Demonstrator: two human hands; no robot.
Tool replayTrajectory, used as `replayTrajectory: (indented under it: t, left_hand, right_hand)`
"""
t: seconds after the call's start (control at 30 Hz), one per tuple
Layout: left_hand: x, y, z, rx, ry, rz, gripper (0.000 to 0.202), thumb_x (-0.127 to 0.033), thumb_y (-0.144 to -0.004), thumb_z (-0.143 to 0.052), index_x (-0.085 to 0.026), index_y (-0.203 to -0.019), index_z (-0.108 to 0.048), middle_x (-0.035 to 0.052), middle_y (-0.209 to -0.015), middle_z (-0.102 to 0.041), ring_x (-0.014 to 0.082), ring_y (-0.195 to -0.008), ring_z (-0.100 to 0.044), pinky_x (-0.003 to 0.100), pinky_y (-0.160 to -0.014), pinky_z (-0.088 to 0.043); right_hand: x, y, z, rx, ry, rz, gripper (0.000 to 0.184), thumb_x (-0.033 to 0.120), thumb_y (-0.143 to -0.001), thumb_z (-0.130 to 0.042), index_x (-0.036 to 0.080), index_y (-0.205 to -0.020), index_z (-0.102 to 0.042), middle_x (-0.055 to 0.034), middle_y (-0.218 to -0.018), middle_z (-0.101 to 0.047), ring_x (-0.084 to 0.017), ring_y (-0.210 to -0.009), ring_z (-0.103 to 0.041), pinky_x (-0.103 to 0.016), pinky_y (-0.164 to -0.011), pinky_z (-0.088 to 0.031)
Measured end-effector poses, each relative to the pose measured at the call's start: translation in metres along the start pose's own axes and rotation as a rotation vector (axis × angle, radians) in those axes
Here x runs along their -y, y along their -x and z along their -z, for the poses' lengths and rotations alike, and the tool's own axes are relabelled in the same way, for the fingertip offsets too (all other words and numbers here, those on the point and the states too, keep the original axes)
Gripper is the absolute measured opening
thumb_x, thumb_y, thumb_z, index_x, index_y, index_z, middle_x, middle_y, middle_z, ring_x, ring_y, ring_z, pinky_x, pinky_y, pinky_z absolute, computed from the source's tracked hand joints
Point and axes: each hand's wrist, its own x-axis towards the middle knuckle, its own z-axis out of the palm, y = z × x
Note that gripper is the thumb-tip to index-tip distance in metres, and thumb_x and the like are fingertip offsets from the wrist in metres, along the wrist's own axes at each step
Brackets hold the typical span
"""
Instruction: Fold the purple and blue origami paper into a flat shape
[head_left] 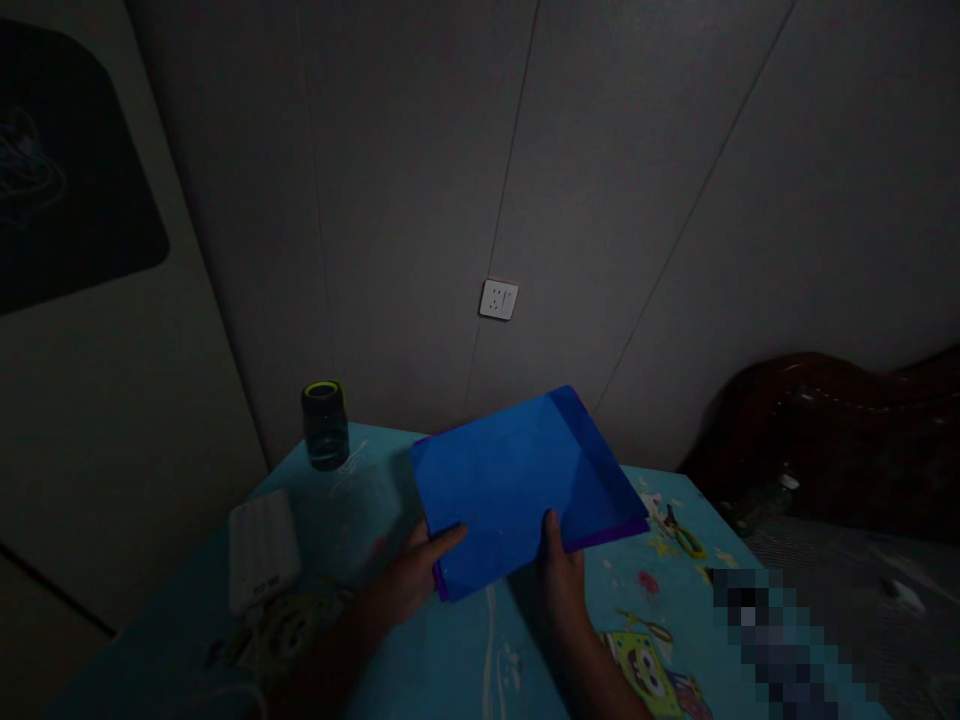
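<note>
Both my hands hold a stack of blue paper (495, 480) tilted above the table, with a purple edge showing beneath the blue sheet. My left hand (416, 575) grips its lower left corner, thumb lying on top. Along the near edge, my right hand (562, 580) pinches it the same way, fingers hidden underneath. A darker blue band runs down the right end of the top sheet. Beyond my right hand, scissors (684, 535) with yellow-green handles lie on the table.
A dark bottle (325, 425) with a lime rim stands at the back left of the cartoon-printed blue tablecloth (450, 660). Nearer lies a white power bank (262, 550) with a cable. A wall socket (499, 299) is behind. A dark wooden headboard (840, 430) rises at right.
</note>
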Motion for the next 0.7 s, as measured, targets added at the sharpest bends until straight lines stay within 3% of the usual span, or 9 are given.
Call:
replayTrajectory:
  t: [0.17,0.33,0.57,0.7]
  left_hand:
    - [0.005,-0.004,0.004,-0.231,-0.309,-0.157,0.057,-0.038,-0.072,-0.083,-0.019,-0.122,-0.063,0.0115,-0.121,-0.072,0.0303,-0.120,-0.062,0.042,-0.109,-0.044]
    - [0.004,-0.006,0.005,-0.272,-0.214,-0.113,0.050,-0.038,-0.075,-0.080,-0.019,-0.119,-0.064,0.0106,-0.116,-0.074,0.0305,-0.113,-0.067,0.044,-0.101,-0.051]
    - [-0.009,-0.001,-0.005,-0.254,0.035,-0.030,0.065,-0.030,-0.074,-0.081,-0.025,-0.133,-0.055,0.0075,-0.119,-0.073,0.0287,-0.108,-0.070,0.045,-0.098,-0.054]
    - [-0.007,0.003,-0.002,-0.118,-0.007,0.020,0.062,-0.037,-0.073,-0.080,-0.023,-0.130,-0.058,0.0095,-0.120,-0.073,0.0311,-0.114,-0.066,0.047,-0.102,-0.050]
  right_hand:
    - [0.006,0.006,-0.002,0.025,0.174,0.075,0.061,0.044,-0.082,-0.072,0.017,-0.136,-0.058,-0.0105,-0.136,-0.062,-0.027,-0.132,-0.052,-0.041,-0.112,-0.039]
    - [0.005,0.005,0.003,0.012,0.167,0.115,0.062,0.042,-0.080,-0.075,0.020,-0.136,-0.058,-0.0075,-0.138,-0.062,-0.027,-0.140,-0.042,-0.042,-0.114,-0.037]
    - [0.010,0.003,-0.008,0.171,-0.216,-0.324,0.071,0.053,-0.078,-0.074,0.024,-0.139,-0.052,-0.0092,-0.130,-0.067,-0.030,-0.124,-0.060,-0.050,-0.100,-0.052]
    - [0.016,-0.001,-0.008,0.129,-0.295,-0.361,0.070,0.052,-0.079,-0.073,0.023,-0.139,-0.051,-0.0097,-0.126,-0.070,-0.031,-0.121,-0.062,-0.051,-0.100,-0.052]
